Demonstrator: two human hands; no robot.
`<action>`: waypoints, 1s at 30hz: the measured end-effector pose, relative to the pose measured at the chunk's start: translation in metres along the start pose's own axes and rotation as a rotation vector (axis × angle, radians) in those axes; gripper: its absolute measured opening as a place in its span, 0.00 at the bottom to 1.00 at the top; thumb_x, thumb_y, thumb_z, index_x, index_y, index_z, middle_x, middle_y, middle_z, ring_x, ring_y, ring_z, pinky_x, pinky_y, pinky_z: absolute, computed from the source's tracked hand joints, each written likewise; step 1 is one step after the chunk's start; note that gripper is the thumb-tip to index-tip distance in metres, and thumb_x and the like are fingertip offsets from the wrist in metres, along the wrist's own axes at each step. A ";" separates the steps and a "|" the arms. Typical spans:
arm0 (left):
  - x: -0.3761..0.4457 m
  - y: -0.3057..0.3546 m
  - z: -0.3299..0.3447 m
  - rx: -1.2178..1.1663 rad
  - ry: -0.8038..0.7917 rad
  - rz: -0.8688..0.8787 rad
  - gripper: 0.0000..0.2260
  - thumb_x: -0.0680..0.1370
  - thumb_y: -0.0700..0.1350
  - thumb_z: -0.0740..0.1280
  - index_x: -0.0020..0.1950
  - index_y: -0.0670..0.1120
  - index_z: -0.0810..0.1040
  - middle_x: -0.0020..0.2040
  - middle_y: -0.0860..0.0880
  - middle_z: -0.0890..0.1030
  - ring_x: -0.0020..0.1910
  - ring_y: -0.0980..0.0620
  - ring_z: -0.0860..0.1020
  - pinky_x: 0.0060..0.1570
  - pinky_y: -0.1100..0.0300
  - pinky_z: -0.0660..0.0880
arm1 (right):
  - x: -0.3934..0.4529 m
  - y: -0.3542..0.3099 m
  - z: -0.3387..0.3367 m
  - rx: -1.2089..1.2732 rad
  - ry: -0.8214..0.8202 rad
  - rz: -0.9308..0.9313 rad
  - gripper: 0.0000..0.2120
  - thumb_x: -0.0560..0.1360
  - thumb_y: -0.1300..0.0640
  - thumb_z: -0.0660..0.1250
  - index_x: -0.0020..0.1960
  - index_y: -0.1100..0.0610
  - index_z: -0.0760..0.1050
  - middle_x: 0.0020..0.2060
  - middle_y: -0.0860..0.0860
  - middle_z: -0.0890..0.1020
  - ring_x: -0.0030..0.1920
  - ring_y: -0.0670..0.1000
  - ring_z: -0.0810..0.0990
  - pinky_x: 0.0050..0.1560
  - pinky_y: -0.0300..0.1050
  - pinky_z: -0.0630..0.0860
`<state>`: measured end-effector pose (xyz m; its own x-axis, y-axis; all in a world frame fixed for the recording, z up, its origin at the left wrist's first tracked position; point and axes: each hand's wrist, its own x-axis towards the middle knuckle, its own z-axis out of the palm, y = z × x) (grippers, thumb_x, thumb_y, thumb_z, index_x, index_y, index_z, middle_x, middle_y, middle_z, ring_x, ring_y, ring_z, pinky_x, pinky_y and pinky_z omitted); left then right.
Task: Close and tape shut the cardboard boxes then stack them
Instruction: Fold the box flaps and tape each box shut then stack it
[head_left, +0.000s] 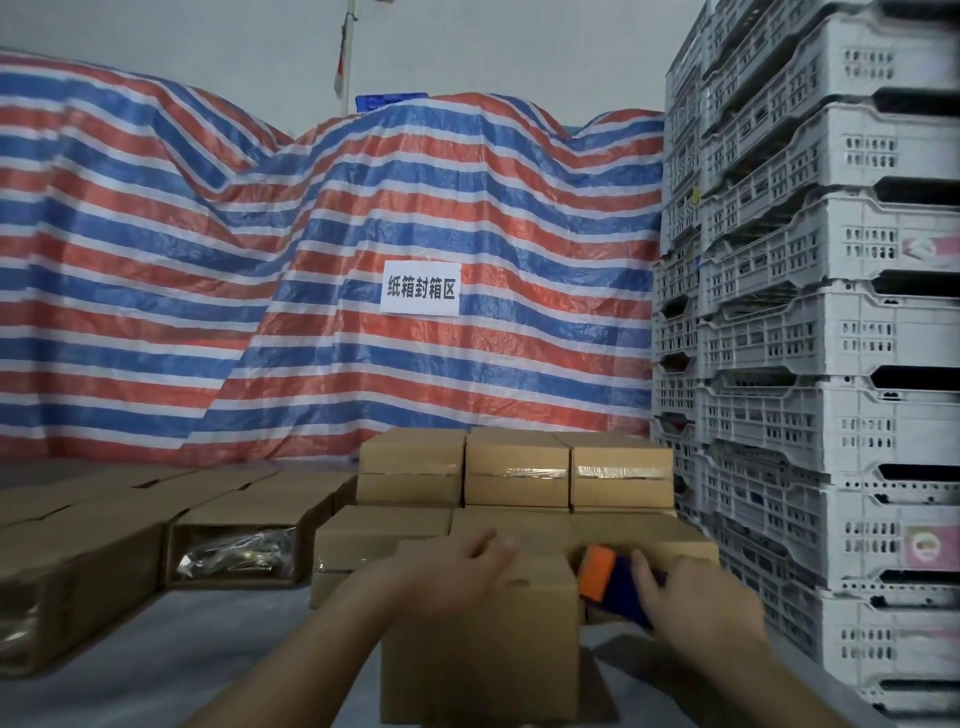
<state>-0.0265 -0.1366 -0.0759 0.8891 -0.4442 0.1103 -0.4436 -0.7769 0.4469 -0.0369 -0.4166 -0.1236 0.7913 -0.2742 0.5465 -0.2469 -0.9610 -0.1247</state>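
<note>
Directly ahead in the head view, a closed cardboard box (483, 639) stands on the grey floor (208, 649) in front of the person. The left hand (462, 566) rests on the box top with fingers extended and relaxed, gripping nothing. The right hand (696, 597) is curled round a blue and orange tape dispenser (605, 574), held at the box's right top edge. Behind the box sits a stack of taped boxes (517, 467), two tiers visible, some with shiny tape across the front. To the left, untaped boxes (234, 540) lie in rows, one showing plastic-wrapped contents through its open end. A striped red, white and blue tarpaulin (260, 260) covers the background and bears a white paper sign (421, 288). Grey plastic crates (831, 312) are stacked high at the right.
</note>
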 end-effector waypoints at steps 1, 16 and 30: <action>-0.001 0.001 -0.002 -0.059 0.014 0.002 0.29 0.78 0.70 0.48 0.77 0.60 0.59 0.75 0.51 0.67 0.73 0.49 0.65 0.69 0.49 0.61 | 0.006 0.000 -0.009 0.025 0.002 -0.023 0.24 0.79 0.33 0.52 0.61 0.49 0.73 0.42 0.47 0.78 0.42 0.50 0.80 0.36 0.43 0.72; -0.003 0.010 -0.029 -1.022 0.247 -0.218 0.40 0.83 0.63 0.40 0.56 0.32 0.79 0.55 0.36 0.82 0.57 0.43 0.80 0.56 0.56 0.76 | 0.066 -0.125 -0.094 1.005 -0.381 -0.091 0.26 0.83 0.41 0.52 0.54 0.58 0.80 0.47 0.59 0.86 0.50 0.59 0.84 0.61 0.55 0.77; 0.000 -0.017 -0.036 -1.425 0.258 -0.180 0.30 0.84 0.60 0.50 0.59 0.36 0.80 0.53 0.38 0.84 0.55 0.42 0.82 0.44 0.57 0.73 | 0.070 -0.139 -0.093 0.714 -0.421 -0.314 0.23 0.79 0.41 0.51 0.49 0.53 0.80 0.45 0.57 0.86 0.49 0.59 0.84 0.62 0.60 0.76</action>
<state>-0.0154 -0.1077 -0.0517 0.9826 -0.1806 0.0432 0.0226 0.3473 0.9375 0.0010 -0.2988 0.0090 0.9389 0.1507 0.3096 0.3128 -0.7490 -0.5841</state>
